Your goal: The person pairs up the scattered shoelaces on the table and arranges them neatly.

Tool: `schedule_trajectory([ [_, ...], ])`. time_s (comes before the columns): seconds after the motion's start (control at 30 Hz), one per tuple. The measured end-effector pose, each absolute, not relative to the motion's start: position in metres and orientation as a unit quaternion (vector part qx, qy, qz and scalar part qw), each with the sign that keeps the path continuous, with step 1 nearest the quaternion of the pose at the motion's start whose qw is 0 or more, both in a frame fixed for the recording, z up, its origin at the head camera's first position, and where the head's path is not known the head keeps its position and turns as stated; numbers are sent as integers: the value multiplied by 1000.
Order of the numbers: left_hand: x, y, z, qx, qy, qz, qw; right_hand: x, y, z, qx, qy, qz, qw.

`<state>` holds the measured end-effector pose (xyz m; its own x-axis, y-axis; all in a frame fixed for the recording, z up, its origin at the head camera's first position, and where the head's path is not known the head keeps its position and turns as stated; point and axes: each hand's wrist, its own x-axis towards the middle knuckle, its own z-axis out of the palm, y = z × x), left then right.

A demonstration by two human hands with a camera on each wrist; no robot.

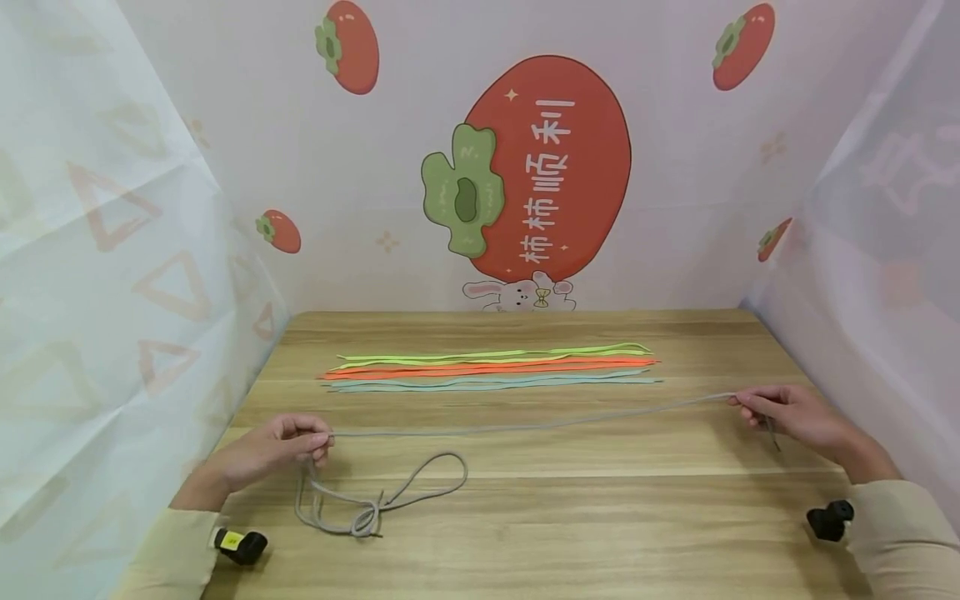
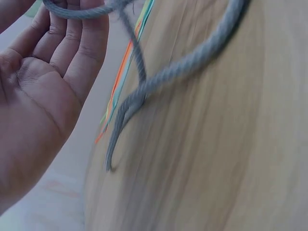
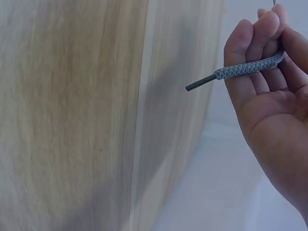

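Note:
A grey round shoelace (image 1: 465, 432) stretches nearly straight between the two hands in the head view. My left hand (image 1: 281, 446) pinches it between thumb and fingers at the left side of the table. Below that hand the rest of the lace hangs to the wood, lying there in a loose loop and a small coil (image 1: 365, 522). At the right, thumb and fingers of my right hand (image 1: 795, 417) pinch the lace near its end. Its dark tip (image 3: 201, 82) sticks out across the fingers in the right wrist view.
Behind the grey lace lie flat laces in rows: yellow-green (image 1: 427, 359), orange (image 1: 487, 367) and light blue (image 1: 480, 384). The wooden table (image 1: 600, 533) is bordered by white sheets with persimmon prints (image 1: 585, 167). Black wrist cameras (image 1: 243, 547) sit by both sleeves.

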<state>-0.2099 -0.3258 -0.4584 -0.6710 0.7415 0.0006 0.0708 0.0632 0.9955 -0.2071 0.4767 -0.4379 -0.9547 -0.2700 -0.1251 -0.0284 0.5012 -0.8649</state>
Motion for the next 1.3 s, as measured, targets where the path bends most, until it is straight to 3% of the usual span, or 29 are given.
schedule_trajectory([
  [0.67,-211,-395,-445,251,710,617,230,-207,492,-429,-52,875,-469,109],
  [1.3,-226,-436,-451,112,784,588,166,-220,498,-429,-22,899,-415,139],
])
